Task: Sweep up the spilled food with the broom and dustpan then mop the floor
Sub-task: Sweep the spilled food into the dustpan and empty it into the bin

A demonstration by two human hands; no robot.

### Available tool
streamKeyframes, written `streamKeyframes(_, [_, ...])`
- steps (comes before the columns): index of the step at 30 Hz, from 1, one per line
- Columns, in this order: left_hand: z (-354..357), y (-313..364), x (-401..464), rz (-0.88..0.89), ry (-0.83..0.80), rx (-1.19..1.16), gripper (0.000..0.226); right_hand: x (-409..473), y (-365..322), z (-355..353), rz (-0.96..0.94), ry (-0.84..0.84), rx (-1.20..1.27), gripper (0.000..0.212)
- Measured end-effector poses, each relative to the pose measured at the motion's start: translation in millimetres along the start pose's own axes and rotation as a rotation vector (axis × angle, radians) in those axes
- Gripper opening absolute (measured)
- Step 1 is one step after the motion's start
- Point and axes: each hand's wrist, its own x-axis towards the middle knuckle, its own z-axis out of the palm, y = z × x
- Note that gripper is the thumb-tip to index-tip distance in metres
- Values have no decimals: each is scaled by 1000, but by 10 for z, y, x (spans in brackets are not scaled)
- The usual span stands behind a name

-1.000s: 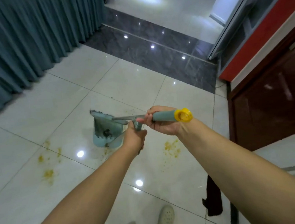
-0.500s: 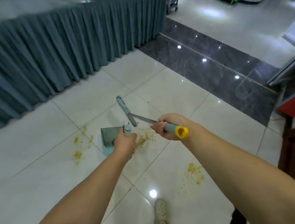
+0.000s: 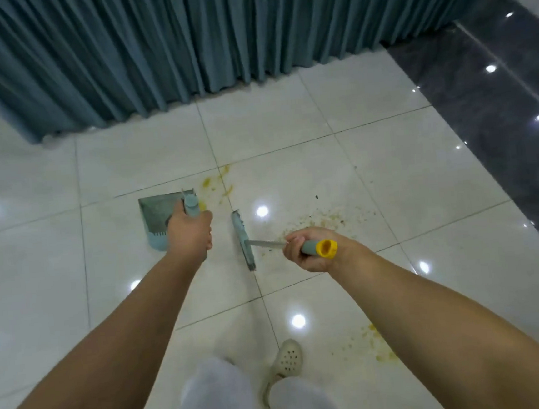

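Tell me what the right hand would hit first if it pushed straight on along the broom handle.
Probably only the broom head: the right hand points leftward along the handle, toward the left hand and dustpan beyond. Depth is unclear.

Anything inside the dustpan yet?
The dustpan, held by the left hand, shows a grimy grey interior with no clear yellow food. That hand and the handle cover its near right part. Spilled food lies beside the broom.
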Motion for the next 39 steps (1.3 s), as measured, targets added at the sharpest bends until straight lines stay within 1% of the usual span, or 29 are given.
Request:
streamKeyframes(3, [-165,-72,13,-13,127,17,38,296,135,33,156,-15,-80,8])
streamKeyframes(5, [-265,-132,12,-32,177,17,40,502,264,44,274,-18,-150,11])
streamKeyframes(8, [-378,-216,24,-35,242,20,31,784,460,87,374,17,-202,14])
streamKeyframes(11, [-437,-294,61,-51,296,19,20,1001,589,85,420,32,-273,16])
streamKeyframes(13, [-439,-352,80,-58,326,12,18,1065,615,21,445,47,-299,19])
streamKeyframes(15, [-414,-396,81,-69,348,8,18,1058,582,-71,432,54,-327,21])
streamKeyframes(17, [-360,-433,72,-84,350,-14,23,989,495,-171,389,75,-326,21])
streamKeyframes(19, [-289,-461,64,-91,344,-25,28,893,362,-272,361,105,-291,22])
streamKeyframes(24, [-68,-505,36,-104,310,-64,33,614,-73,-536,301,171,-222,25])
streamKeyframes(26, [14,-522,29,-113,292,-80,31,506,-230,-634,268,194,-208,25])
streamKeyframes(30, [116,-583,27,-165,284,-96,20,347,-468,-830,217,229,-199,24])
streamKeyframes(31, [124,-598,24,-162,283,-76,23,316,-507,-864,203,238,-198,24])
streamKeyframes(34, [103,-655,40,-140,251,-63,44,258,-564,-928,134,265,-210,22])
streamKeyframes(39, [7,-701,-4,-118,216,-50,47,152,-476,-984,61,277,-265,19])
